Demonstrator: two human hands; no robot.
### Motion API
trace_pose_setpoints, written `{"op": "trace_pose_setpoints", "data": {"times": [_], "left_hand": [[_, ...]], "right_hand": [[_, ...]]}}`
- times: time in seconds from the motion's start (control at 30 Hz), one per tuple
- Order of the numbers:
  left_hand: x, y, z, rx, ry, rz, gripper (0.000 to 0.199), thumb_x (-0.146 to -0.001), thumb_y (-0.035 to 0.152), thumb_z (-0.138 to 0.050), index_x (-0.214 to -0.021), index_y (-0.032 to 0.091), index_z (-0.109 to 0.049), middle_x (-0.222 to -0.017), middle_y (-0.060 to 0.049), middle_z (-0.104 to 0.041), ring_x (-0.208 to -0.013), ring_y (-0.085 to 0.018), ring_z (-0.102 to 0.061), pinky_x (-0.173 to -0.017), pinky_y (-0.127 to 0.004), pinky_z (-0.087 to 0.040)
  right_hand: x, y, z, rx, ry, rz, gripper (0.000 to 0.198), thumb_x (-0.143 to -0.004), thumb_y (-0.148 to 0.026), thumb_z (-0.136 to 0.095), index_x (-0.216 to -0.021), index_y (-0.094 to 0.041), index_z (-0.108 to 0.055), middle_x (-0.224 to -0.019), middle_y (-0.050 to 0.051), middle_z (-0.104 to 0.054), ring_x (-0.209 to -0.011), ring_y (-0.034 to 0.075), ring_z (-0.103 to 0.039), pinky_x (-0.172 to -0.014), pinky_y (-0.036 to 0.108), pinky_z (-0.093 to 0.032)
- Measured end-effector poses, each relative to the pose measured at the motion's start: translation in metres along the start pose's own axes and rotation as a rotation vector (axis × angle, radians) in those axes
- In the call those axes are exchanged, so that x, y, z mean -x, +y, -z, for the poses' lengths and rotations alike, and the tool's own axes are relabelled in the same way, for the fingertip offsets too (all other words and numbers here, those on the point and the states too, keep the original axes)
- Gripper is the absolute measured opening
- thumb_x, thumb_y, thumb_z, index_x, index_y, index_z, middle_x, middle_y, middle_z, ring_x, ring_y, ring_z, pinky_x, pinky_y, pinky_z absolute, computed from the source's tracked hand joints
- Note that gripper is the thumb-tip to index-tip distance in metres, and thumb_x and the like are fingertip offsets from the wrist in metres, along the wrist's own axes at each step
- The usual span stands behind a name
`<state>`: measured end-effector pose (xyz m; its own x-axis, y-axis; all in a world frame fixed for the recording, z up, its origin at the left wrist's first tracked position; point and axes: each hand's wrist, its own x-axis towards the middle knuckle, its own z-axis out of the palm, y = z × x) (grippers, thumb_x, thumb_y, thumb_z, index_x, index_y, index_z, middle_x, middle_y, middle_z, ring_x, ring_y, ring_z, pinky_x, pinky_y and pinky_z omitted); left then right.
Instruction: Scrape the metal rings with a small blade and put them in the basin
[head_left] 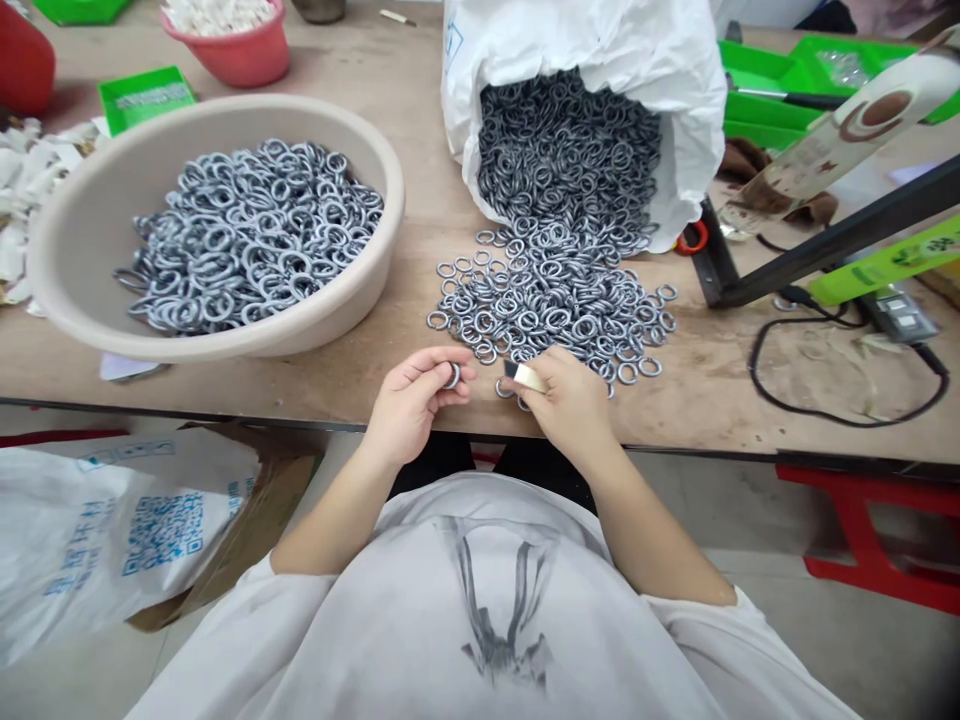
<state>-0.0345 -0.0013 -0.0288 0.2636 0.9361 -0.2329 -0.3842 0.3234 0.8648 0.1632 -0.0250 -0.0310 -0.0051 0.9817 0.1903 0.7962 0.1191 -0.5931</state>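
Grey ring [453, 376] was positioned over the near part of the table [705, 400]. White sack [105, 525], near left, bore blue Chinese characters [73, 550] and a QR code [163, 533]. Both forearms [337, 510] angled inward. Left hand [409, 405] pinched the ring between thumb and fingers; right hand [574, 405] gripped a dark-ended pale block [530, 377], before the loose ring pile [555, 300].

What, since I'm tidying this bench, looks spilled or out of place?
Loose rings fan out from the open white sack onto the tabletop, unlike those contained in the beige basin. It may be deliberate.
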Motion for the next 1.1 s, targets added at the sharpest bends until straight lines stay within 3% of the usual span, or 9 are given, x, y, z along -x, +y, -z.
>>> {"op": "trace_pose_setpoints", "data": {"times": [0.1,0.17,0.23,0.3,0.43,0.57,0.67,0.87,1.1], "left_hand": [[0.003,-0.008,-0.009,-0.092,-0.088,0.039,0.027,-0.083,0.04,-0.069,-0.096,0.017,-0.072,-0.084,-0.003,-0.065,-0.066,-0.01,-0.057,-0.06,-0.022,-0.048],[0.005,-0.014,-0.015,-0.259,-0.15,-0.061,0.027,-0.087,0.044,-0.065,-0.09,0.018,-0.071,-0.08,-0.002,-0.061,-0.069,-0.011,-0.053,-0.063,-0.021,-0.044],[0.008,-0.019,-0.021,-0.413,-0.178,-0.195,0.032,-0.09,0.046,-0.061,-0.077,0.017,-0.069,-0.077,-0.003,-0.058,-0.075,-0.012,-0.051,-0.07,-0.022,-0.043],[0.01,-0.023,-0.026,-0.414,-0.165,-0.23,0.041,-0.091,0.049,-0.058,-0.067,0.016,-0.062,-0.072,-0.002,-0.055,-0.072,-0.012,-0.049,-0.069,-0.023,-0.041],[0.012,-0.027,-0.031,-0.086,-0.174,0.037,0.047,-0.085,0.058,-0.061,-0.064,0.017,-0.05,-0.057,0.003,-0.04,-0.051,-0.009,-0.032,-0.048,-0.023,-0.026],[0.015,-0.024,-0.034,0.11,-0.302,0.203,0.047,-0.084,0.051,-0.064,-0.06,0.018,-0.042,-0.054,0.005,-0.034,-0.046,-0.007,-0.025,-0.045,-0.022,-0.021],[0.016,-0.022,-0.034,0.197,-0.306,0.244,0.046,-0.087,0.047,-0.062,-0.06,0.018,-0.04,-0.055,0.005,-0.034,-0.047,-0.006,-0.025,-0.045,-0.021,-0.023],[0.017,-0.025,-0.034,0.261,-0.203,0.257,0.042,-0.084,0.044,-0.067,-0.063,0.017,-0.043,-0.054,0.006,-0.034,-0.046,-0.005,-0.027,-0.045,-0.019,-0.025],[0.018,-0.029,-0.032,0.244,-0.234,0.259,0.044,-0.087,0.045,-0.064,-0.062,0.018,-0.041,-0.053,0.006,-0.033,-0.046,-0.006,-0.027,-0.045,-0.02,-0.026]], "right_hand": [[-0.005,-0.007,0.007,-0.416,-0.058,-0.098,0.042,-0.089,-0.057,-0.059,-0.069,-0.021,-0.053,-0.063,-0.003,-0.047,-0.06,0.013,-0.043,-0.057,0.027,-0.032],[-0.005,-0.015,0.008,-0.67,-0.171,-0.145,0.047,-0.086,-0.065,-0.058,-0.069,-0.022,-0.051,-0.057,-0.005,-0.043,-0.054,0.011,-0.039,-0.053,0.026,-0.033],[-0.003,-0.022,0.006,-0.824,-0.221,-0.156,0.05,-0.084,-0.07,-0.058,-0.069,-0.023,-0.05,-0.057,-0.005,-0.044,-0.053,0.011,-0.04,-0.053,0.026,-0.035],[0.001,-0.026,0.002,-0.868,-0.177,-0.154,0.05,-0.083,-0.07,-0.059,-0.072,-0.023,-0.051,-0.062,-0.003,-0.05,-0.056,0.012,-0.046,-0.055,0.026,-0.04],[0.007,-0.026,-0.003,-0.81,-0.1,-0.096,0.048,-0.076,-0.065,-0.072,-0.096,-0.023,-0.061,-0.081,0.001,-0.062,-0.071,0.016,-0.057,-0.065,0.028,-0.046],[0.005,-0.019,-0.003,-0.777,-0.068,-0.059,0.046,-0.087,-0.067,-0.058,-0.081,-0.021,-0.062,-0.069,-0.001,-0.058,-0.063,0.014,-0.052,-0.06,0.027,-0.042],[0.008,-0.017,0.001,-0.64,-0.018,0.022,0.051,-0.092,-0.067,-0.049,-0.074,-0.02,-0.059,-0.062,-0.002,-0.052,-0.057,0.013,-0.046,-0.056,0.027,-0.035],[0.02,-0.022,0.007,-0.221,-0.043,0.248,0.052,-0.099,-0.059,-0.04,-0.07,-0.02,-0.058,-0.064,0.002,-0.056,-0.061,0.014,-0.05,-0.058,0.028,-0.033],[0.02,-0.024,0.007,-0.19,-0.1,0.243,0.054,-0.1,-0.058,-0.037,-0.067,-0.02,-0.056,-0.064,0.002,-0.057,-0.06,0.014,-0.049,-0.058,0.028,-0.032]]}}
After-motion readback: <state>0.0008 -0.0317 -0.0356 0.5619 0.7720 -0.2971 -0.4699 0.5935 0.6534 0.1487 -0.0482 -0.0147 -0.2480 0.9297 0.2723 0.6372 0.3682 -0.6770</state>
